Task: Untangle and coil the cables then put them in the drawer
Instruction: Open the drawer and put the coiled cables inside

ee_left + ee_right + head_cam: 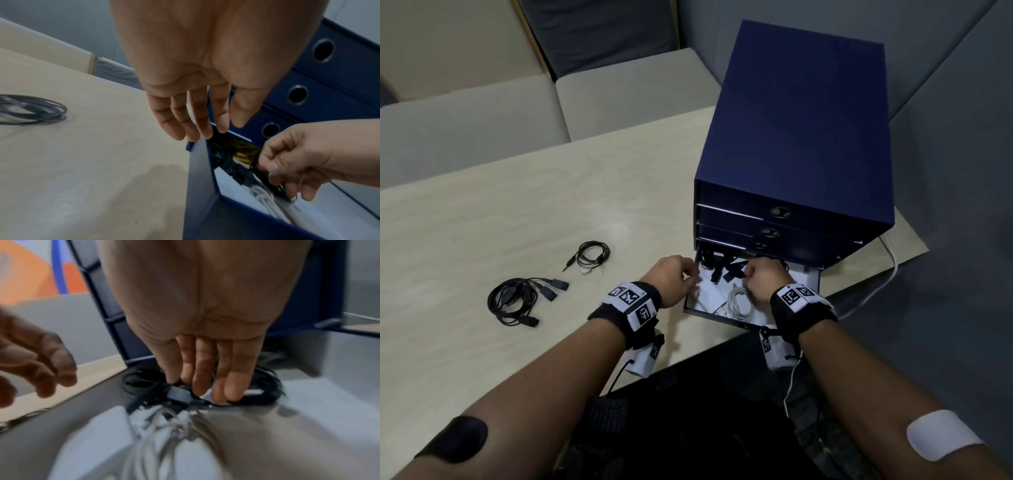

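Note:
The bottom drawer (pixel 814 278) of the blue cabinet (pixel 798 130) is pulled out. My right hand (pixel 751 275) reaches inside it, fingers curled round a coiled black cable (pixel 265 395), which the left wrist view also shows pinched. A white coiled cable (pixel 739 305) lies at the drawer's front. My left hand (pixel 690 275) hovers at the drawer's left wall (pixel 201 178) with relaxed fingers (pixel 205 128), holding nothing. Two black coiled cables lie on the table: a thin audio cable (pixel 592 255) and a thicker multi-plug cable (pixel 515 299).
The three upper drawers (pixel 777 212) are closed. The pale wooden table (pixel 517 212) has bare surface left of the cabinet. A white wire (pixel 887 274) trails off the table's right edge. Cushioned benches (pixel 482 113) stand behind the table.

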